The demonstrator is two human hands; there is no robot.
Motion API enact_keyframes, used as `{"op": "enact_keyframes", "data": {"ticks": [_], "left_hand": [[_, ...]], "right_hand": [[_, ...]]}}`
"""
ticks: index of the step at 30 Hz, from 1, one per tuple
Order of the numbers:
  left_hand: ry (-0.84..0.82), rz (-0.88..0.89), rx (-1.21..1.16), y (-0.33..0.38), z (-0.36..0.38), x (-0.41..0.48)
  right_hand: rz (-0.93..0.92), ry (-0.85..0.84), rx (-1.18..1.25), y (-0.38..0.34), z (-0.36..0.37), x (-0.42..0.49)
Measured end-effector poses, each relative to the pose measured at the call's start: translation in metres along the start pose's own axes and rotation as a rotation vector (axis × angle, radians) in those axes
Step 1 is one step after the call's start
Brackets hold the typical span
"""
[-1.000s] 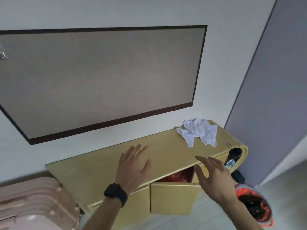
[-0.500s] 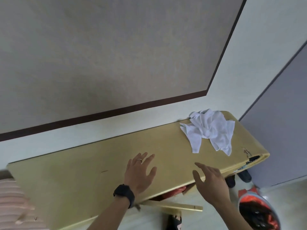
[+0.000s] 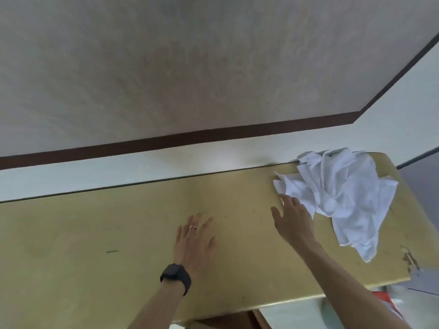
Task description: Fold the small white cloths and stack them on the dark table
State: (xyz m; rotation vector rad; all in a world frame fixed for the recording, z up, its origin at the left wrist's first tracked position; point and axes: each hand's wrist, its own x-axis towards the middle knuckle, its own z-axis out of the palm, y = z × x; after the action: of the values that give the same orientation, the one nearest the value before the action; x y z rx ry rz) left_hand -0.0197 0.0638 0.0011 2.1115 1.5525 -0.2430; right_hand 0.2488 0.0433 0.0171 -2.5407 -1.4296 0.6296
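There are two hands. The left hand [image 3: 194, 241] lies flat on the yellow tabletop [image 3: 95, 233] with its grip open and its fingers spread. It wears one black watch [image 3: 177, 276] and one ring [image 3: 192, 227]. The right hand [image 3: 293, 220] also has an open grip, with its fingertips right at the edge of one crumpled pile of white cloths [image 3: 337, 195]. I cannot tell how many cloths are in it. The pile sits at the right end of the tabletop, against a white wall [image 3: 118, 172] with one big beige panel [image 3: 190, 67].
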Motion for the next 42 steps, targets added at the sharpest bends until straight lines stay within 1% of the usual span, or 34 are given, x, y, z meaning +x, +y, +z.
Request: {"op": "enact_keyframes", "data": {"ticks": [4,8,10,13,14,17,19,22,25,27,29,30,32,34,37,40,42], "left_hand": [[-0.001,-0.020,0.018,-0.013,0.036,0.021],[-0.004,-0.004,0.021,-0.022,0.052,0.022],[-0.039,0.000,0.018,-0.022,0.048,0.023],[-0.092,-0.002,-0.069,-0.013,0.019,0.020],[-0.066,0.026,-0.123,-0.007,0.005,0.018],[0.178,0.252,-0.220,0.019,-0.045,0.004],[0.293,0.380,-0.242,0.034,-0.077,-0.008],[0.380,0.457,-0.200,0.037,-0.118,-0.024],[0.441,0.491,-0.201,0.026,-0.151,-0.045],[0.445,0.491,-0.239,0.017,-0.170,-0.061],[0.445,0.464,-0.268,0.006,-0.188,-0.076],[0.453,0.452,-0.264,0.001,-0.197,-0.084],[0.467,0.425,-0.242,-0.011,-0.211,-0.098],[0.478,0.385,-0.232,-0.027,-0.223,-0.109],[0.508,0.303,-0.233,-0.055,-0.235,-0.121],[0.521,0.258,-0.207,-0.076,-0.241,-0.130],[0.538,0.238,-0.185,-0.088,-0.243,-0.133]], "right_hand": [[0.038,0.004,-0.118,0.014,0.022,0.043],[0.027,0.068,-0.261,0.030,0.031,0.056],[-0.030,0.118,-0.225,0.029,0.029,0.052],[-0.223,0.224,-0.154,0.013,0.015,0.027],[-0.303,0.240,-0.135,0.004,0.007,0.014],[-0.475,0.189,-0.053,-0.027,-0.021,-0.028],[-0.557,0.147,0.013,-0.048,-0.038,-0.053],[-0.635,0.127,0.111,-0.078,-0.063,-0.081],[-0.625,0.114,0.166,-0.104,-0.087,-0.099],[-0.623,0.088,0.175,-0.121,-0.096,-0.110],[-0.594,0.016,0.171,-0.134,-0.097,-0.122],[-0.572,-0.023,0.167,-0.138,-0.095,-0.128],[-0.569,-0.045,0.134,-0.143,-0.090,-0.139],[-0.595,-0.028,0.097,-0.145,-0.087,-0.147],[-0.680,0.064,0.011,-0.145,-0.088,-0.153],[-0.661,0.135,-0.061,-0.144,-0.093,-0.154],[-0.626,0.116,-0.056,-0.144,-0.099,-0.155]]}}
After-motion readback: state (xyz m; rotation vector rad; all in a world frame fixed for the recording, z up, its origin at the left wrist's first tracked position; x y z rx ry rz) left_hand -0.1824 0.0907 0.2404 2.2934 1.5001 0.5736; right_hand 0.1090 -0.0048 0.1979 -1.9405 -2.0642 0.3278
